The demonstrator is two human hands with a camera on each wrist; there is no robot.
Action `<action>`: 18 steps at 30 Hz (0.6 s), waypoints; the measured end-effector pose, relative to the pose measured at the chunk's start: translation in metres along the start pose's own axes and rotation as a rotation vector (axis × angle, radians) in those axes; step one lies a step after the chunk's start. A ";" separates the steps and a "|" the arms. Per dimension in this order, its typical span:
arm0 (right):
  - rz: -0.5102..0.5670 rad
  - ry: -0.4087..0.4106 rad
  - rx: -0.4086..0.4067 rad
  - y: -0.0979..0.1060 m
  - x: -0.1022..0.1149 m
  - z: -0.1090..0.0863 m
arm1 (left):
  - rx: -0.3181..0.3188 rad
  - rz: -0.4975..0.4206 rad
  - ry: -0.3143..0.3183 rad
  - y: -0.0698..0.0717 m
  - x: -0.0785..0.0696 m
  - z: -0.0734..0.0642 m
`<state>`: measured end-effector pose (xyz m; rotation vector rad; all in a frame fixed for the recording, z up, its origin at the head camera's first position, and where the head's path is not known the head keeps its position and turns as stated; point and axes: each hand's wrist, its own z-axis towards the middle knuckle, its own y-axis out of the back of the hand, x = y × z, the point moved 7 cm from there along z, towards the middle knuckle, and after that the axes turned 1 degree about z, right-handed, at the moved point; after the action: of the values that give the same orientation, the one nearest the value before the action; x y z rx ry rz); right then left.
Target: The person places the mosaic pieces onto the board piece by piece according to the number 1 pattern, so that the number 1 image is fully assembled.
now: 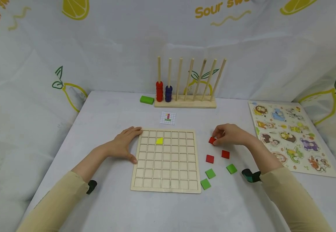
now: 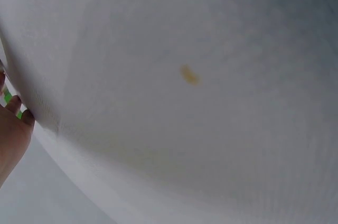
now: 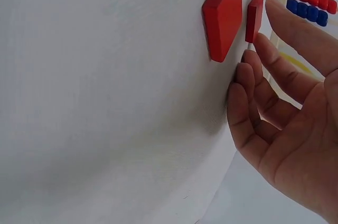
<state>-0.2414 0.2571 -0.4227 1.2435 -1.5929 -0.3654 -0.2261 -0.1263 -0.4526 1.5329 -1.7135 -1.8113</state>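
My left hand (image 1: 124,144) rests at the left side of a wooden grid board (image 1: 166,190), thumb at its left edge and fingertips at its upper left corner. One yellow tile (image 1: 159,140) sits in a cell near the board's top. To the right of the board, my right hand (image 1: 228,135) pinches a red square tile (image 1: 211,140) between thumb and index finger, close over the table. In the right wrist view, that hand (image 3: 296,113) has its other fingers loosely curled. Two more red tiles (image 1: 209,159) lie nearby, with several green tiles (image 1: 210,173) nearer me.
Behind the board lies a small pattern card (image 1: 168,118). Farther back stands a wooden peg rack (image 1: 185,103) with red beads (image 1: 159,91) and blue beads (image 1: 168,93), a green block (image 1: 147,100) beside it. An animal puzzle board (image 1: 295,141) lies at right.
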 end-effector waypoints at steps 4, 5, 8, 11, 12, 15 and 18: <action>-0.012 -0.008 -0.014 -0.003 0.001 0.001 | 0.002 0.004 0.003 -0.001 0.002 0.000; -0.014 -0.007 -0.018 -0.004 0.001 0.001 | 0.004 -0.001 0.006 -0.002 0.002 0.000; -0.015 -0.003 -0.026 -0.005 0.000 0.001 | 0.000 0.000 0.003 -0.001 0.001 0.000; -0.020 0.005 -0.032 -0.006 0.000 0.001 | -0.003 0.001 0.001 0.000 -0.001 -0.001; -0.022 0.007 -0.035 -0.006 0.000 0.001 | -0.004 0.003 0.003 0.000 -0.001 -0.001; -0.035 0.012 -0.045 -0.006 0.000 0.002 | -0.003 0.006 0.008 0.000 0.000 0.000; -0.049 0.009 -0.050 -0.005 -0.001 0.003 | -0.001 0.008 0.016 -0.001 0.000 0.000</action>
<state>-0.2407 0.2547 -0.4282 1.2457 -1.5386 -0.4277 -0.2255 -0.1260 -0.4529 1.5343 -1.7093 -1.7907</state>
